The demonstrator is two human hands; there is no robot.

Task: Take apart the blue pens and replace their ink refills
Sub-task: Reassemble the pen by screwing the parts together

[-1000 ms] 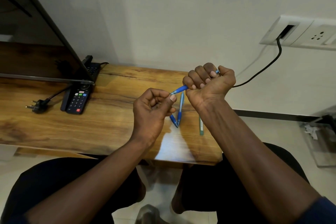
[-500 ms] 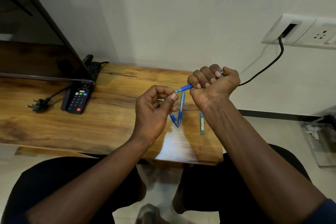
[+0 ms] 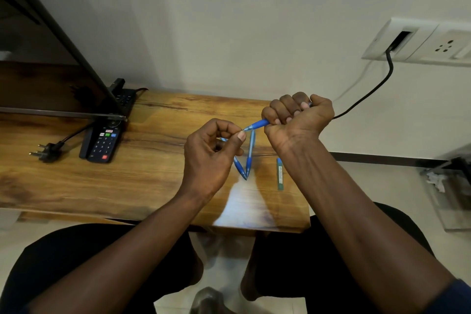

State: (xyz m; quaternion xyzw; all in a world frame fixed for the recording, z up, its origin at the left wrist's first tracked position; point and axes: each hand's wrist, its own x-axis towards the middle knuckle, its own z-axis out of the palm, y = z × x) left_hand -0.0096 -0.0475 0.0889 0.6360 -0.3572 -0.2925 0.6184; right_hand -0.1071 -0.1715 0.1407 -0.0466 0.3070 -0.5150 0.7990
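- A wooden desk (image 3: 76, 181) was seen running from the left to the middle, with the person's knees below its near edge
- A dark television screen (image 3: 38, 58) was stood on the far left of the desk
- The right hand (image 3: 298, 120) was raised above the desk's right part, closed in a full fist round the barrel of a blue pen (image 3: 257, 125)
- The left hand (image 3: 211, 155) was held just left of it, thumb and forefinger narrowed to a pinch on the pen's pointed tip
- A white socket plate (image 3: 418, 42) was fixed to the far wall at right, a black cable (image 3: 367, 95) hanging from it
- A black remote (image 3: 103, 144) was laid under the screen's corner, an unplugged plug (image 3: 48, 151) to its left
- Two loose pens (image 3: 250, 150) were laid on the desk beneath the hands, tips meeting at the near end in a V
- A thin green strip (image 3: 280, 173) was laid just right of them
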